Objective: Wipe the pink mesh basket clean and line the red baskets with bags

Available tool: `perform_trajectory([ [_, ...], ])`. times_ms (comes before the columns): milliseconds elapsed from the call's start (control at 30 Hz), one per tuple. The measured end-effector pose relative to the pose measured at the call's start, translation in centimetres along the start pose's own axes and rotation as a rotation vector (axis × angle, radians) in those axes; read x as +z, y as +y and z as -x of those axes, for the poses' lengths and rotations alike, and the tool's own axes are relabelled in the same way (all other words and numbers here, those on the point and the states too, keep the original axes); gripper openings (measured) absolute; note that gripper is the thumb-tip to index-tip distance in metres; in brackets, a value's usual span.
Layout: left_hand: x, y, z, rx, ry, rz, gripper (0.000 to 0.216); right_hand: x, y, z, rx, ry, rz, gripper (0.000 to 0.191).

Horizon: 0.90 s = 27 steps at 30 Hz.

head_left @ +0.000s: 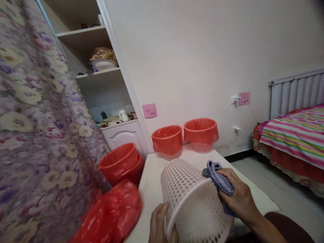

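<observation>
A white perforated plastic wastebasket (181,179) lies tipped on its side on the white table (149,189), its open mouth facing me. My left hand (160,224) grips the basket's rim at the lower left, with fingers on the outside and the thumb partly hidden. In my right hand (236,194) is a folded purple-grey cloth (221,180), pressed against the rim at the upper right. The inside of the basket shows through its mouth.
Two wastebaskets with red liners, one (167,141) beside another (201,135), stand at the table's back. More red-lined baskets (118,162) and a red plastic bag (113,209) are at left, near a floral curtain (37,118). A bed (293,135) stands right.
</observation>
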<state>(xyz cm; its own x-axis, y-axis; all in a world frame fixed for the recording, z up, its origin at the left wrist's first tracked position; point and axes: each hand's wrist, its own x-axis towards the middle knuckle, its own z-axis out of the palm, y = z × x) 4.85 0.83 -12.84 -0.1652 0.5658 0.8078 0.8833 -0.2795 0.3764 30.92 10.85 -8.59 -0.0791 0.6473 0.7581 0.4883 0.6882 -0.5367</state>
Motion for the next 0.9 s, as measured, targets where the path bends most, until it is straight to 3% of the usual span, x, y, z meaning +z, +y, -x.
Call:
perform_trajectory([
  [167, -2.4, 0.4, -3.9, 0.345, -0.269, -0.029, 0.061, 1.1, -3.6, 0.9, -0.071, -0.019, -0.019, 0.059],
  [300, -2.8, 0.6, -4.1, 0.368, -0.332, -0.009, 0.064, 1.5, -1.7, 2.1, 0.076, 0.015, -0.028, 0.056],
  [400, -2.7, 0.5, -3.4, 0.343, -0.325, 0.019, 0.059, 2.0, 1.8, 4.2, 0.290, 0.088, -0.077, 0.049],
  [500, -2.9, 0.3, -2.9, 0.315, -0.309, 0.047, 0.055, 3.2, 4.9, 7.6, 0.654, 0.150, -0.214, 0.050],
  [567, -3.2, 0.1, -2.9, 0.292, -0.284, 0.061, 0.055, 4.1, 6.2, 9.9, 0.839, 0.123, -0.379, 0.056],
  [633, -3.7, -0.1, -2.9, 0.269, -0.268, 0.077, 0.057, 4.8, 6.7, 11.2, 0.924, 0.083, -0.571, 0.053],
  [733, -4.3, -0.5, -2.6, 0.181, -0.256, 0.110, 0.055, 4.7, 6.1, 10.3, 0.898, 0.089, -0.695, 0.044],
  [900, -2.8, -2.0, -0.1, -0.083, -0.087, 0.217, 0.049, 2.1, 3.6, 3.6, 0.662, 0.147, -0.383, 0.040],
])
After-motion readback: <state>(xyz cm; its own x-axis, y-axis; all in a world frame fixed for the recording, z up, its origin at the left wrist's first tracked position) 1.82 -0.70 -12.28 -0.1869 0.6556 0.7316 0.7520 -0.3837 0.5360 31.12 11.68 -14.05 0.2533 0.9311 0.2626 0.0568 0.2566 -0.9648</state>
